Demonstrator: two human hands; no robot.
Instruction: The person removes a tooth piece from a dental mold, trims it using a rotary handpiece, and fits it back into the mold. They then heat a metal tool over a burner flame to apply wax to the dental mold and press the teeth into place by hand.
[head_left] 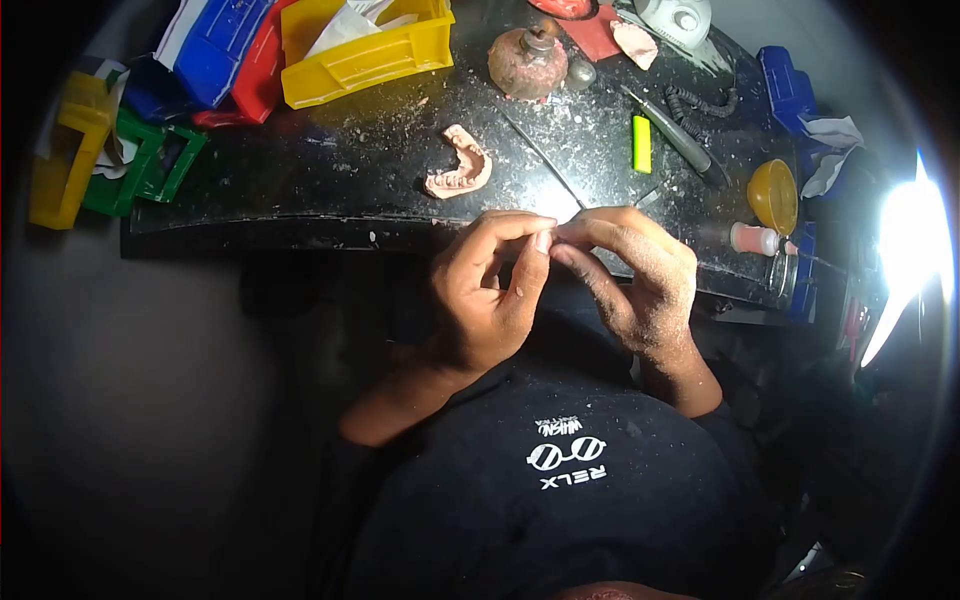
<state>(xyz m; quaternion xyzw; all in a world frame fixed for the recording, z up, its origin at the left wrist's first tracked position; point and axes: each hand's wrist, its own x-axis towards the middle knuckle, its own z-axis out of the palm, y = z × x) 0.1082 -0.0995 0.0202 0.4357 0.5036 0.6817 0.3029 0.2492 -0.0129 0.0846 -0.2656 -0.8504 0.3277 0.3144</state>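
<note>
My left hand [493,285] and my right hand [640,275] meet fingertip to fingertip just in front of the bench edge. Thumb and forefinger are pinched on each side. Whatever sits between the fingertips is too small or hidden to make out. Pale dust coats the right hand, mostly on its back and wrist. Beyond the left hand lies a pink horseshoe-shaped dental cast [475,175] with teeth along it. A thin metal instrument [540,155] lies on the bench, its near end by the right fingers.
The dusty black bench [330,185] holds a spirit burner [525,65], a green lighter [641,145], a corded handpiece [680,135], an orange bowl [772,195] and a pink-filled jar [752,239]. Left stand a yellow bin [370,62] and other coloured bins. A bright lamp [915,240] glares at right.
</note>
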